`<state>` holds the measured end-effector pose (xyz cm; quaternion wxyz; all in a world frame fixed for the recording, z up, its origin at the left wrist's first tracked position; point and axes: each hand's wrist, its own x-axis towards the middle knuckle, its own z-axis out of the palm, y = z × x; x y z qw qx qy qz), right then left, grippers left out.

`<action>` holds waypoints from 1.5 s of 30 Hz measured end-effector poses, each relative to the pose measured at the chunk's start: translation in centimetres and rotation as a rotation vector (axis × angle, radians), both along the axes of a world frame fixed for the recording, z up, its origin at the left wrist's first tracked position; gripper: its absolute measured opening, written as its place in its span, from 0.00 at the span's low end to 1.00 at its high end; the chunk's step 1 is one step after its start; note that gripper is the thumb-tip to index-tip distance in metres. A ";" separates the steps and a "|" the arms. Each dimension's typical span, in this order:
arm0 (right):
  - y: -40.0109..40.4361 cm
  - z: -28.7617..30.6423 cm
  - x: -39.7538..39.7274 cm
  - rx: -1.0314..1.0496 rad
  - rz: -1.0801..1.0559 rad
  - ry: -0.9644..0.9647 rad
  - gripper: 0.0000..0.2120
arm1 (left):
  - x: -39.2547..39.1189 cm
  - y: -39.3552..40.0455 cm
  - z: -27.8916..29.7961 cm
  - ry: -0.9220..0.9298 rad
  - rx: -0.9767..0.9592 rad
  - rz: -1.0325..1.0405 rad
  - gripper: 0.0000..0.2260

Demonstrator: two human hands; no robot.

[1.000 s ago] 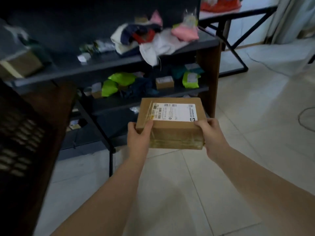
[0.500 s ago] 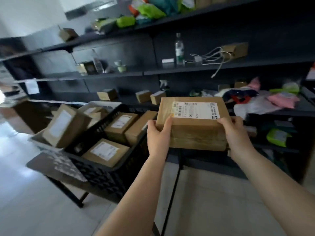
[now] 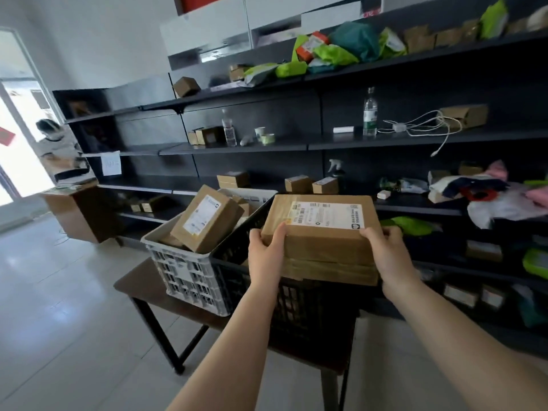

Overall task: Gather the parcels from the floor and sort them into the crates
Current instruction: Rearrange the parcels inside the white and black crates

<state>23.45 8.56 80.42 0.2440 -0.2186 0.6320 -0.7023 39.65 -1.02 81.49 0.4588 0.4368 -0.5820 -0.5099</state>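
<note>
Both hands, left hand (image 3: pixel 267 250) and right hand (image 3: pixel 388 253), clasp the labelled cardboard parcel (image 3: pixel 323 232) at centre frame, fingers curled round its ends, above the black crate (image 3: pixel 237 247), seemingly ready to lower it in.

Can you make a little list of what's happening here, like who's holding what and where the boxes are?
held: box, white label on top
left hand: grips the box's left end
right hand: grips the box's right end
box position: over the black crate
white crate: left of the black one, parcel leaning inside
under crates: table
behind: dark shelves with bottle, cable, small boxes
step left: box not yet in a crate
</note>
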 end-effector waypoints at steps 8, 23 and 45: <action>-5.8 -1.9 5.6 -0.025 -0.079 0.015 0.14 | 4.5 -7.0 -0.3 -0.064 0.147 -0.072 0.26; -23.7 -3.1 0.5 -0.106 -0.297 0.041 0.14 | -3.7 -24.3 -0.8 -0.074 0.259 -0.178 0.37; -34.9 -8.0 -3.5 0.435 -0.257 -0.080 0.32 | -11.8 -35.8 -8.4 -0.431 0.295 -0.602 0.41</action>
